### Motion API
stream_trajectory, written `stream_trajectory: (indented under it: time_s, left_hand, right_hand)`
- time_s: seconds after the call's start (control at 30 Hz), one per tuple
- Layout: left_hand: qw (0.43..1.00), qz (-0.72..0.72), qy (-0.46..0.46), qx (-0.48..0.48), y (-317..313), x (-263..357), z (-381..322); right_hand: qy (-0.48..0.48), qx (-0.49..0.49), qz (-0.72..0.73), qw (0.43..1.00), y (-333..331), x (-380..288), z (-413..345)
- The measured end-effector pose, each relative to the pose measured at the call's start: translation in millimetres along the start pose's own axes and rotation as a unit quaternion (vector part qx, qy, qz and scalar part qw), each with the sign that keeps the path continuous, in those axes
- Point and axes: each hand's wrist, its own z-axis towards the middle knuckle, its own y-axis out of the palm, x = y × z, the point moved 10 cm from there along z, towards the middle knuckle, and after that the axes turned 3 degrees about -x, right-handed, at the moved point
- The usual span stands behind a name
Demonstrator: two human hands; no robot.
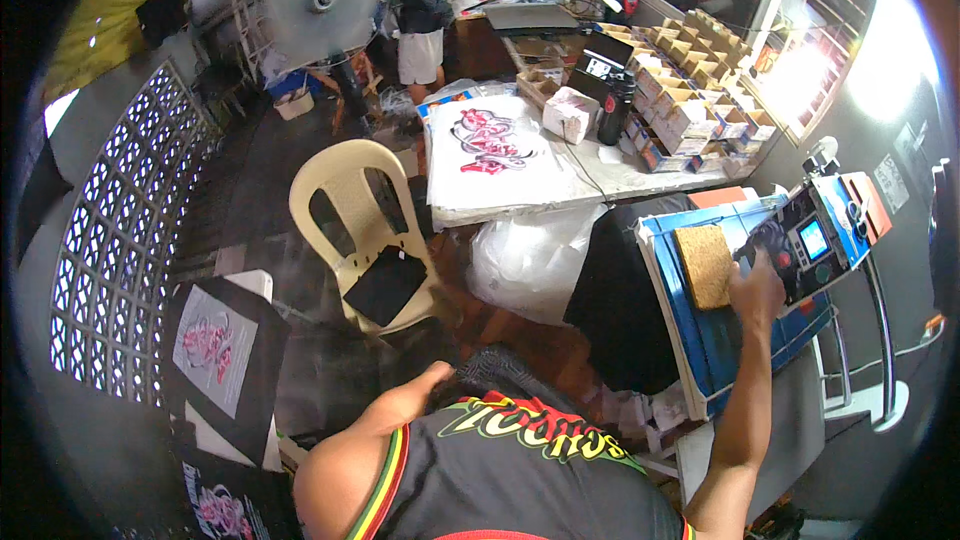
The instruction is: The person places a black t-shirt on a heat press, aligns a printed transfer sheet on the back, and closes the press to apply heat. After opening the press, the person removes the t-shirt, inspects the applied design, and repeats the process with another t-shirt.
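At the right, my right hand (756,289) is at the front of a heat press (802,240) with a lit display, beside a tan block-like pad (703,267) on the blue-covered board (660,277). Its fingers look curled, perhaps around the press's handle, but the grip is not clear. My left hand (441,373) hangs low near my waist, mostly hidden, and what its fingers do cannot be told. Black fabric (622,307) drapes beside the press. Printed sheets (495,142) with a red and black design lie on the white table.
A beige plastic chair (352,202) holds a folded black cloth (386,285). Printed black cloth (270,360) lies at the left. A fan (322,0), another person (420,7), cardboard boxes (682,112), a black bottle (615,116) and a plastic bag (525,262) stand around.
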Motion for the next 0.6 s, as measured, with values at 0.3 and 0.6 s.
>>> stream_trajectory:
  time_s: [0.3,0.6]
  left_hand:
    - [0.983,-0.055,0.138,0.112,-126,92,-46]
    - [0.809,-0.094,0.46,-0.354,-260,547,-170]
  right_hand:
    - [0.05,0.061,-0.055,0.995,-27,72,-72]
    - [0.296,0.067,-0.137,0.943,-46,141,-135]
